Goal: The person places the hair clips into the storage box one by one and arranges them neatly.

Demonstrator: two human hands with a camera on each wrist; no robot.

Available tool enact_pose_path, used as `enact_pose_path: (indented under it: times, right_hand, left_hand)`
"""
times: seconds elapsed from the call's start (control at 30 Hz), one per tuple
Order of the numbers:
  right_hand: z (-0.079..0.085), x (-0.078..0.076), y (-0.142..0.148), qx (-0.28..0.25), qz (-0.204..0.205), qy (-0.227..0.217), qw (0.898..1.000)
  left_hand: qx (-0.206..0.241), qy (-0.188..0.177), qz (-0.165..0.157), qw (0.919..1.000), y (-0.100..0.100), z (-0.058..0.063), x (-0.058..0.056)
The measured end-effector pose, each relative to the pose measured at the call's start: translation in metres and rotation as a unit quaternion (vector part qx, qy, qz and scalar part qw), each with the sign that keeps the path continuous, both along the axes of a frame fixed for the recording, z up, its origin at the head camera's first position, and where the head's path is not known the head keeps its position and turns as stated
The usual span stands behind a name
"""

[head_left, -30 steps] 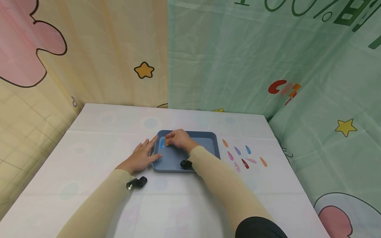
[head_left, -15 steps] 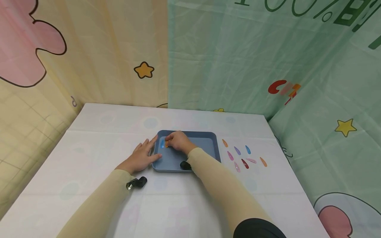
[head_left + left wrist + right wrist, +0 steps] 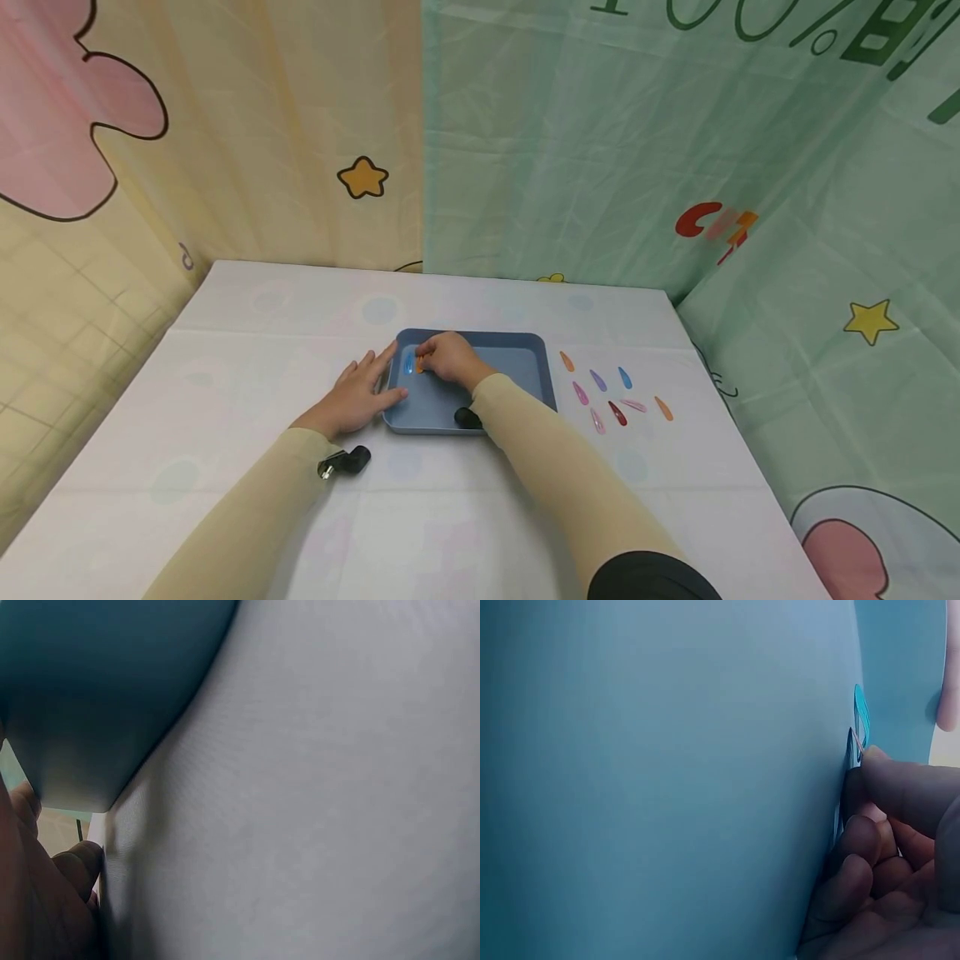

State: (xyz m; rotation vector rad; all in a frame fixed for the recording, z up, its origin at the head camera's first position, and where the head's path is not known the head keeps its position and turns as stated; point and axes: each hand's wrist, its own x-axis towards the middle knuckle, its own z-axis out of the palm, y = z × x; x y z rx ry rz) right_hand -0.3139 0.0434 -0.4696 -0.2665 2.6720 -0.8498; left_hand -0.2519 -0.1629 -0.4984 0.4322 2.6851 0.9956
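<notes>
A blue-grey tray lies on the white-covered table. Inside it, near its left wall, rests a blue snap hair clip. Just right of that clip, my right hand pinches an orange hair clip between thumb and fingertips, low over the tray floor and partly hidden by the fingers. In the right wrist view the blue clip shows just beyond the thumb. My left hand is spread at the tray's left side, with fingertips and thumb at the rim; the left wrist view shows the tray's outer wall beside its fingers.
Right of the tray several loose hair clips lie on the tabletop: orange, purple, blue, dark red, pink and another orange one farther right. Printed curtains hang behind the table.
My right hand has come down slightly toward the near side with the orange clip, beside the blue one. The left hand and the tray have stayed in place.
</notes>
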Motion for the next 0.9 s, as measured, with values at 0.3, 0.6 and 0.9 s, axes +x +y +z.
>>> enact_pose_path:
  times: [0.3, 0.6, 0.9]
  right_hand:
    - [-0.0024, 0.0008, 0.0001, 0.004, 0.0, 0.007, 1.0]
    - [-0.0026, 0.0008, 0.0002, 0.008, 0.006, 0.011, 1.0]
    - [-0.0031, 0.0008, 0.0009, -0.007, -0.001, 0.003, 1.0]
  left_hand:
    - [-0.003, 0.002, -0.003, 1.0, -0.0004, -0.0004, -0.0007]
    - [-0.004, 0.005, -0.004, 1.0, -0.0004, -0.0015, -0.0011]
    - [-0.005, 0.0, -0.002, 1.0, -0.0002, 0.0, -0.0003]
